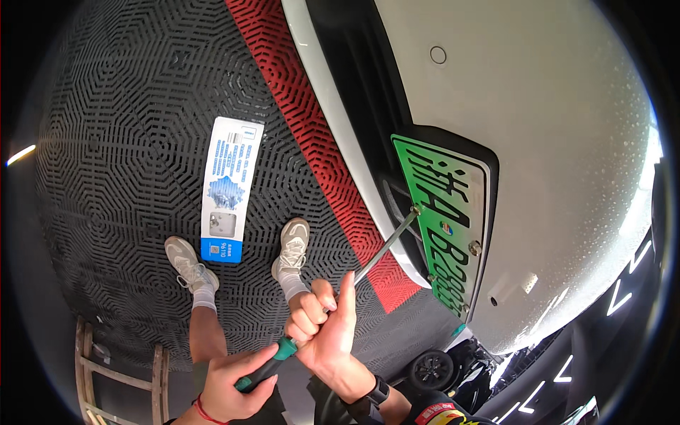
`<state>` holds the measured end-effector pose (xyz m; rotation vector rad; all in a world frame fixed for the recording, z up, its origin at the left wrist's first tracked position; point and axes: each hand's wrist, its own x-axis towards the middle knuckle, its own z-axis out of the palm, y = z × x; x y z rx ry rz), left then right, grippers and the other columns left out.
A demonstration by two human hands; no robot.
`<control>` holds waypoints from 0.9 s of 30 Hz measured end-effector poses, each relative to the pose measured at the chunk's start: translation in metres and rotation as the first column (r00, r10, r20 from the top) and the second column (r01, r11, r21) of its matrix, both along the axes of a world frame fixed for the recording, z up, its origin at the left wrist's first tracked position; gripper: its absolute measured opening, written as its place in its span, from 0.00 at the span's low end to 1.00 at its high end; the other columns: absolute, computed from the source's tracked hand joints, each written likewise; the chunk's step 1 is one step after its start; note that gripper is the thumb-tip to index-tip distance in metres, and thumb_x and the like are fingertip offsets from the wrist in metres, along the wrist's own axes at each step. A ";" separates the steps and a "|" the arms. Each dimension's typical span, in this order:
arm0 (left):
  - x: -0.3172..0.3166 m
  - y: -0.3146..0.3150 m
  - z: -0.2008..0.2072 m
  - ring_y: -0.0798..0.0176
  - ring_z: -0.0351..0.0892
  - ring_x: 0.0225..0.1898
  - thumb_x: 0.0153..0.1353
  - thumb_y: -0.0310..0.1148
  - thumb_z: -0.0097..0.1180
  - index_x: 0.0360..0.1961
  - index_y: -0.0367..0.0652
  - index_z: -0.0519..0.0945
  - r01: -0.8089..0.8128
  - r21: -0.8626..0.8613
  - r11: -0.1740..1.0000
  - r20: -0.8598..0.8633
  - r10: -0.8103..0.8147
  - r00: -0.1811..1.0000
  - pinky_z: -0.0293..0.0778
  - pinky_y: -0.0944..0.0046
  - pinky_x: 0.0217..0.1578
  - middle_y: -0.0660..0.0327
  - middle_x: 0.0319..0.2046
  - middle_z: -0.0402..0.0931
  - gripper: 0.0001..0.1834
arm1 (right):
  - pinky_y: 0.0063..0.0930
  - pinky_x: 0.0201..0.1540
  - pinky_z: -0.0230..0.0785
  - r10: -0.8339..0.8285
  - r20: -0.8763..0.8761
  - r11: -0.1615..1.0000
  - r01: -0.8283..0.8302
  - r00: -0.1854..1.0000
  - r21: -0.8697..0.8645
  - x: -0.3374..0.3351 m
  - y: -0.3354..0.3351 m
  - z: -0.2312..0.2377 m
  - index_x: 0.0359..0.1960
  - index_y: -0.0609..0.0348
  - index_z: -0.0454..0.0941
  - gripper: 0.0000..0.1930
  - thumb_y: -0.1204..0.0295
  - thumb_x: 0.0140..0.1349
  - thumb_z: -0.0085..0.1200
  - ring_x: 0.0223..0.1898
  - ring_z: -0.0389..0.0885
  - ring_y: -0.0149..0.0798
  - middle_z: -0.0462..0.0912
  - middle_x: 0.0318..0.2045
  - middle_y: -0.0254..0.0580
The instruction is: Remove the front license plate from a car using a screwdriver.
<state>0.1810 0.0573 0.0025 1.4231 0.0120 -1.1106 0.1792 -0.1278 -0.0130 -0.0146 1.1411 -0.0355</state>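
A long screwdriver (pixel 386 246) with a green and black handle slants up and right toward a green licence plate (pixel 443 212) on a white car (pixel 545 142). Its tip meets a screw (pixel 416 210) at the plate's left edge. My left hand (pixel 234 386), with a red string at the wrist, closes around the handle. Farther up, my right hand (pixel 327 327), wearing a dark watch, wraps its fingers around the shaft with the thumb stretched along it. Another screw (pixel 474 248) shows on the plate's right side.
A white and blue printed packet (pixel 232 184) lies on the black grid floor (pixel 113 142) by my shoes. A red floor strip (pixel 304 120) runs beside the bumper. At lower left stands a wooden ladder-like frame (pixel 120 373). A vehicle wheel (pixel 431 368) shows at lower right.
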 end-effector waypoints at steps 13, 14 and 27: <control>0.013 0.004 -0.015 0.70 0.74 0.23 0.51 0.23 0.63 0.56 0.40 0.75 0.036 -0.099 0.994 -0.133 -0.049 0.990 0.71 0.71 0.26 0.61 0.27 0.78 0.27 | 0.19 0.19 0.42 0.017 -0.029 0.992 -0.020 0.999 -0.122 0.001 0.003 -0.007 0.22 0.47 0.58 0.21 0.51 0.71 0.37 0.16 0.47 0.23 0.54 0.16 0.25; 0.017 0.009 -0.015 0.76 0.73 0.25 0.53 0.23 0.62 0.57 0.38 0.74 0.049 -0.122 0.991 -0.221 -0.076 0.972 0.70 0.73 0.28 0.60 0.30 0.80 0.28 | 0.19 0.19 0.42 0.033 -0.019 0.991 -0.035 0.999 -0.128 0.002 0.004 -0.006 0.22 0.47 0.57 0.21 0.51 0.71 0.37 0.16 0.48 0.23 0.54 0.16 0.25; 0.034 0.001 -0.004 0.64 0.78 0.23 0.49 0.22 0.61 0.58 0.39 0.73 0.180 -0.070 0.981 0.198 -0.164 0.966 0.72 0.65 0.21 0.53 0.30 0.78 0.30 | 0.20 0.16 0.36 0.027 -0.053 0.990 -0.034 0.998 -0.136 0.007 -0.002 -0.002 0.20 0.45 0.56 0.22 0.49 0.70 0.38 0.14 0.42 0.23 0.49 0.13 0.22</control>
